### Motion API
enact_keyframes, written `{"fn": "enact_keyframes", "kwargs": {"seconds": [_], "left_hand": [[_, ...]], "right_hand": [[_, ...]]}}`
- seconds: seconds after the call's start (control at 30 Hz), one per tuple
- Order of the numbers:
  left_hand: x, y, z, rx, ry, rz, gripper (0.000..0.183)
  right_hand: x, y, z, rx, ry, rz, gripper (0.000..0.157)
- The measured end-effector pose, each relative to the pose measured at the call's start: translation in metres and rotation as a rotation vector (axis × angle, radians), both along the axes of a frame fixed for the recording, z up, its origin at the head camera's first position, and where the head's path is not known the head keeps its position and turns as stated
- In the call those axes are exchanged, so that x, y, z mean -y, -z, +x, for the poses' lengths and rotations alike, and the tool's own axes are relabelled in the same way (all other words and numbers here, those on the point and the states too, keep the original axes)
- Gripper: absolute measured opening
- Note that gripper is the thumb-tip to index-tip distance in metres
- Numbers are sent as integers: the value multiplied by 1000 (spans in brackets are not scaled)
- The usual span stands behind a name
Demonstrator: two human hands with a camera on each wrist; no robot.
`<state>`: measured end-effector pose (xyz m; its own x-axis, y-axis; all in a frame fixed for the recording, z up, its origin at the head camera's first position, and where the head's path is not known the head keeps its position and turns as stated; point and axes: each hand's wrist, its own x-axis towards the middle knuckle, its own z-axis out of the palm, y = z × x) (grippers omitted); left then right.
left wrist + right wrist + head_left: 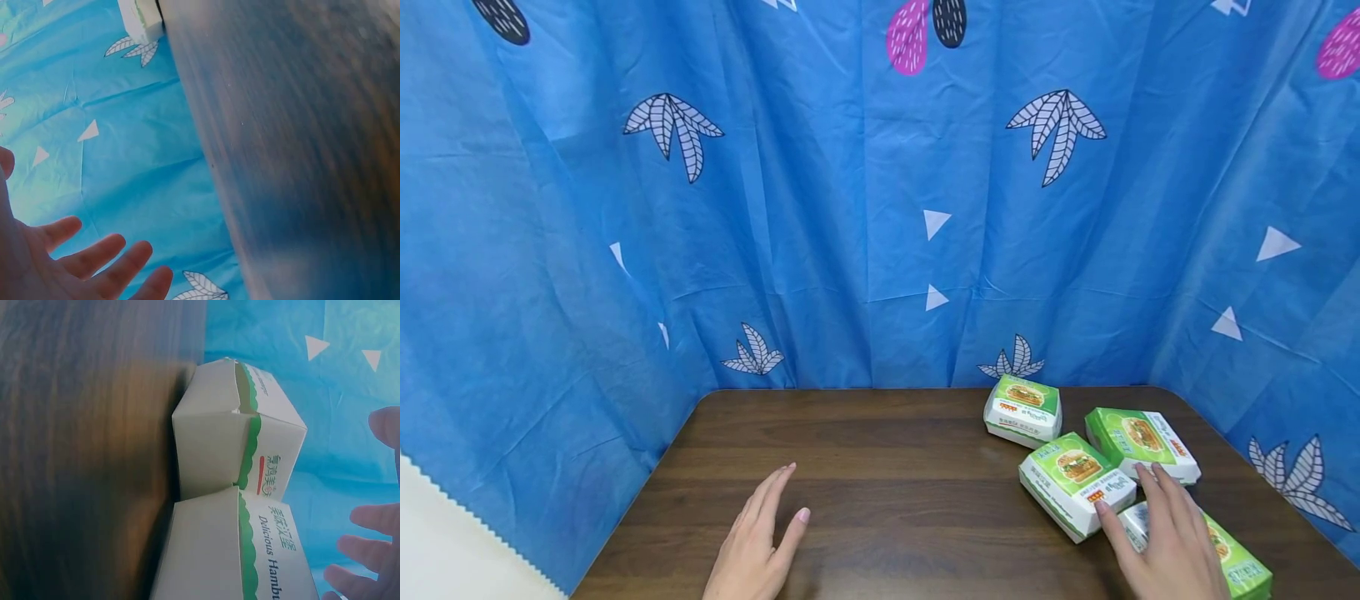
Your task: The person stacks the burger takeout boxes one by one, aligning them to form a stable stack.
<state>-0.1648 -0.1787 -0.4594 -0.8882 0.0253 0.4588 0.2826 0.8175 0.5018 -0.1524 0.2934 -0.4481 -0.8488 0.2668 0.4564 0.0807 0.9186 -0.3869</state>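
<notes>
Several green-and-white hamburger boxes sit on the right of the table. One box [1024, 408] stands at the back, another [1078, 479] in front of it, a third [1142, 442] to the right. A fourth box [1242, 560] is partly hidden behind my right hand [1176, 546]. That hand is over the group with its fingers spread, and the right wrist view shows it apart from the nearest box [212, 550]. My left hand [751, 542] is over the left part of the table, fingers extended and thumb apart, holding nothing.
The dark wooden table [850, 450] is bordered behind and at both sides by a blue patterned curtain [820, 217]. The back box stands close to the rear edge. A white surface with a jagged edge [452, 542] shows at the lower left.
</notes>
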Motion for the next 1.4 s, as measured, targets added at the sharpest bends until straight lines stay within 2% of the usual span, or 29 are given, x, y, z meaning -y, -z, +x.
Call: {"fn": "enact_keyframes", "kwargs": {"seconds": [0.2,0.6,0.9,1.17,1.4], "left_hand": [[0,-2,2,35,16,63,54],[-2,-2,2,97,33,105,54],[-3,1,1,102,67,132,53],[-4,3,0,99,77,147,51],[-4,6,0,89,74,134,50]], "right_hand": [[-2,-4,1,9,17,4,84],[-16,-2,0,43,74,31,89],[-27,2,-4,160,146,15,102],[-34,4,-4,289,172,-75,109],[-34,3,-5,369,202,-88,114]]}}
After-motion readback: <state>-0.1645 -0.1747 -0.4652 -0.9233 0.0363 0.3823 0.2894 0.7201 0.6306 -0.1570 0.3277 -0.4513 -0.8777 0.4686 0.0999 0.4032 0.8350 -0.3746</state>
